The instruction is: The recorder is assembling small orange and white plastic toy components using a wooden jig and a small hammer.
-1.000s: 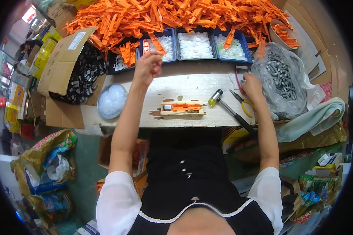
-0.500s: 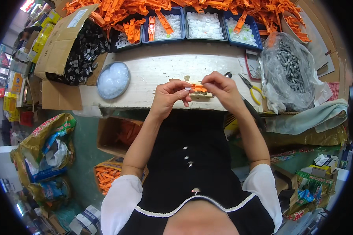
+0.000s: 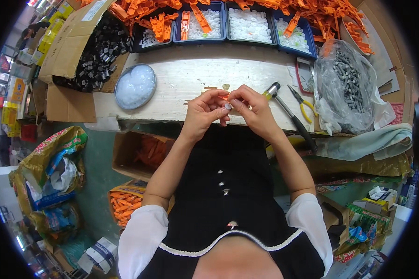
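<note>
Over the table's front edge my two hands meet. My left hand [image 3: 204, 110] is closed, with a small white round plastic piece [image 3: 227, 106] at its thumb tip. Fingers of my right hand [image 3: 251, 109] are pinched together right against that piece; whatever lies between them is hidden. Behind the fingertips a bit of an orange plastic part [image 3: 225, 96] shows, mostly covered by the hands. A hammer [image 3: 288, 111] with a black grip lies to the right of my right hand, its handle reaching over the table edge.
Yellow-handled pliers [image 3: 307, 107] and a clear bag of grey parts [image 3: 333, 88] lie at right. Blue trays [image 3: 225, 39] of small white pieces line the back below heaped orange parts [image 3: 284, 5]. At left stand a round dish [image 3: 118, 95] and a cardboard box [image 3: 63, 60] of black parts.
My right hand has come down and closer to my left, against the white piece. The orange part, plain between the hands before, is now mostly hidden. More of the hammer shows.
</note>
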### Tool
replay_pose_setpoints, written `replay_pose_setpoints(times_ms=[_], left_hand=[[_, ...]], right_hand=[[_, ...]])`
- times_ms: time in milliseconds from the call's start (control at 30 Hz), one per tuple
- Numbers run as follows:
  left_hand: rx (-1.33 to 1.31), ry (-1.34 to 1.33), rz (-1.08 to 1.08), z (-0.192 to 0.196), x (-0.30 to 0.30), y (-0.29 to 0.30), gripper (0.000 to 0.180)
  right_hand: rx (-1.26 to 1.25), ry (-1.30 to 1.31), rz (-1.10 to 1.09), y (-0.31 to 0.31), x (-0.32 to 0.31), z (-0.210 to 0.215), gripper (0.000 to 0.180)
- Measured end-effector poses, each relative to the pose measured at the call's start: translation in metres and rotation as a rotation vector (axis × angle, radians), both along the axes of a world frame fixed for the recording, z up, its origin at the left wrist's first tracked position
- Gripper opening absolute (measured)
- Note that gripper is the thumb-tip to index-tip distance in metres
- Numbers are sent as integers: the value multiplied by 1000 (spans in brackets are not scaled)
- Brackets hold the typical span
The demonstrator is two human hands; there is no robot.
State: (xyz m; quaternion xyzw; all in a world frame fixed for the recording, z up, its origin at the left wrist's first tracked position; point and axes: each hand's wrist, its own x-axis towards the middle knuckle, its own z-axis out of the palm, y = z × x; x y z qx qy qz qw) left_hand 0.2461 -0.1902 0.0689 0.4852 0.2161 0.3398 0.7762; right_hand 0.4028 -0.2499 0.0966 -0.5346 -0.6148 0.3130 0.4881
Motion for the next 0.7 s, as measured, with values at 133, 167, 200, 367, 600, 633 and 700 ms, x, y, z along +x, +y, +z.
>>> replay_pose_setpoints(times_ms=[133, 167, 200, 367, 600, 633, 700], left_hand=[[2, -20, 45, -2, 0, -2, 36], [9, -18, 51, -5, 0, -2, 33], [17, -15, 58, -6, -1, -1, 31], [-21, -44, 106, -11, -4, 0, 23], [-94, -94, 122, -13, 0, -2, 19], [-96, -93, 122, -13, 1, -2, 19], [-65, -89, 120, -12, 2, -2, 20]], right_hand=[[5, -18, -9, 1, -4, -10, 7], [2, -17, -6, 2, -6, -11, 7], [40, -3, -27, 3, -8, -12, 7], [69, 44, -117, 3, -10, -11, 7], [199, -36, -77, 8, -15, -18, 8], [246, -58, -86, 9, -15, -20, 7], [235, -59, -102, 13, -16, -24, 7]])
